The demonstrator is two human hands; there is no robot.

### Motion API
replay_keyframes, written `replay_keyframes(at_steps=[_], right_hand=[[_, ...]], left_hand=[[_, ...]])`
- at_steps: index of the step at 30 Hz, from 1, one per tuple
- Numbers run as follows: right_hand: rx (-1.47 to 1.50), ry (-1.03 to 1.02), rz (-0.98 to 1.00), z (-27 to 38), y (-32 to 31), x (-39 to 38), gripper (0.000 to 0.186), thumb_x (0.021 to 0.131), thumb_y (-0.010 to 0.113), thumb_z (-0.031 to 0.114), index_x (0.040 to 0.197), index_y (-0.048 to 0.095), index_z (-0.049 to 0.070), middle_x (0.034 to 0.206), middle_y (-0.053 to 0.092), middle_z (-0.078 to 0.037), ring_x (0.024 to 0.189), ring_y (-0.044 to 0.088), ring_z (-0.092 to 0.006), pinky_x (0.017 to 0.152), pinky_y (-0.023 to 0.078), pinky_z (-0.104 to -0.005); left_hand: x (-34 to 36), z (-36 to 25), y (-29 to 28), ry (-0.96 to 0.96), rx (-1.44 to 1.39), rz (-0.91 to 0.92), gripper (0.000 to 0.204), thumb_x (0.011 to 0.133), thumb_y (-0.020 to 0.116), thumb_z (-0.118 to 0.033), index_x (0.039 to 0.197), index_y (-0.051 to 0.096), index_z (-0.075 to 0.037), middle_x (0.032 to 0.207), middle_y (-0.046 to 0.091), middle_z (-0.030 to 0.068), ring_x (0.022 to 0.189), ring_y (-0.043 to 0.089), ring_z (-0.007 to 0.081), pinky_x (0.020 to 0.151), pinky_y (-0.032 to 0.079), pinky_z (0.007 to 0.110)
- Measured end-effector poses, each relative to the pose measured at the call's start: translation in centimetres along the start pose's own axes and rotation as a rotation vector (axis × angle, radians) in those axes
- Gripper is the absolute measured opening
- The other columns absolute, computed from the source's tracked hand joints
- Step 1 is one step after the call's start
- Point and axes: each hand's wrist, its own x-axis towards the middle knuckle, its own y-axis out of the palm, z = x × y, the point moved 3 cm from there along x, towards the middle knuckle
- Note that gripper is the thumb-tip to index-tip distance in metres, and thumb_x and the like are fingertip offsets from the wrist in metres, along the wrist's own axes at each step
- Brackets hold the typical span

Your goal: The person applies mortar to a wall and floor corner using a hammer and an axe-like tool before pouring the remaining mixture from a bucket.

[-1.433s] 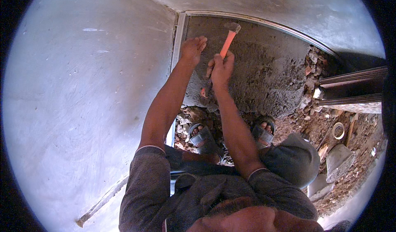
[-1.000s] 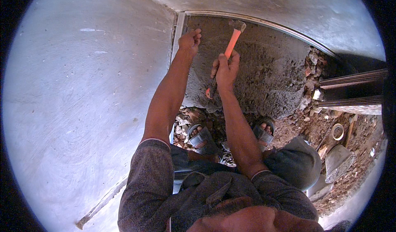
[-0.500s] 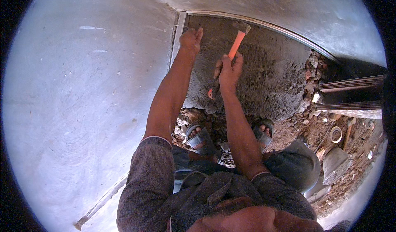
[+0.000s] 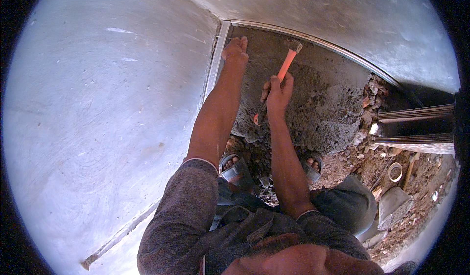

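Ground (image 4: 422, 187) = uneven reddish-brown dirt w/ stone rubble (image 4: 373, 93) scattered about — L sandal (image 4: 239, 174) & R sandal (image 4: 312, 173) rest on it, apart. Over on R side: pale ring (image 4: 389, 172), thin stick (image 4: 410, 170) just beside it, flat grey piece (image 4: 393, 201) nearby, plus small white scrap (image 4: 435, 195) nr the edge — material unclear.

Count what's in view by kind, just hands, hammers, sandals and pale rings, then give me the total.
Left hand and right hand: 2
Hammer: 1
Left sandal and right sandal: 2
Pale ring: 1
Total: 6
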Motion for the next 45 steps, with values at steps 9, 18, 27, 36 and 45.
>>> replay_keyframes(at_steps=[9, 18, 27, 36, 45], right_hand=[[-0.098, 0.06, 0.039, -0.3, -0.2, 0.6, 0.027, 0.092, 0.043, 0.014, 0.117, 0.04, 0.005, 0.065, 0.053, -0.005, 0.044, 0.047, -0.0118, 0.038, 0.039, -0.028], [-0.215, 0.134, 0.213, -0.7, 1.9, 0.3, 0.046, 0.096, 0.041, 0.027, 0.136, 0.03, 0.008, 0.075, 0.061, -0.008, 0.046, 0.049, -0.0115, 0.042, 0.041, -0.0287], [-0.157, 0.192, 0.249, -1.8, 2.5, 0.3, 0.042, 0.096, 0.04, 0.021, 0.135, 0.032, 0.008, 0.073, 0.061, -0.009, 0.047, 0.05, -0.0128, 0.042, 0.04, -0.028], [-0.279, 0.187, 0.221, -3.7, 3.9, 0.4, 0.043, 0.095, 0.042, 0.02, 0.134, 0.034, 0.006, 0.073, 0.06, -0.009, 0.05, 0.051, -0.0128, 0.046, 0.042, -0.0282], [-0.248, 0.107, 0.126, -4.2, 3.7, 0.7, 0.041, 0.094, 0.042, 0.022, 0.133, 0.037, 0.01, 0.07, 0.059, -0.006, 0.048, 0.049, -0.0117, 0.046, 0.041, -0.0286]], left_hand=[[-1.7, -0.2, 1.3, -0.043, -0.247, -0.215, 0.007, 0.08, 0.061, -0.001, 0.086, 0.061, -0.004, 0.075, 0.06, 0.0057, 0.056, 0.055, 0.0174, 0.048, 0.045, 0.025], [0.9, -0.6, -0.5, 0.01, 0.05, -0.026, 0.007, 0.08, 0.062, -0.005, 0.086, 0.061, -0.008, 0.07, 0.058, 0.0011, 0.056, 0.051, 0.0128, 0.047, 0.039, 0.026], [0.4, -0.8, -0.4, -0.145, 0.046, 0.0, 0.005, 0.082, 0.06, -0.008, 0.085, 0.059, -0.012, 0.066, 0.054, -0.0014, 0.052, 0.046, 0.0097, 0.044, 0.034, 0.025], [1.7, -0.6, -1.6, -0.132, 0.025, 0.118, 0.021, 0.081, 0.06, -0.005, 0.1, 0.059, -0.014, 0.073, 0.055, -0.005, 0.053, 0.047, 0.0075, 0.044, 0.034, 0.022], [0.2, -0.4, -1.0, -0.076, 0.093, 0.112, 0.016, 0.079, 0.061, -0.005, 0.093, 0.06, -0.013, 0.071, 0.055, -0.0044, 0.053, 0.046, 0.0079, 0.044, 0.034, 0.022]])
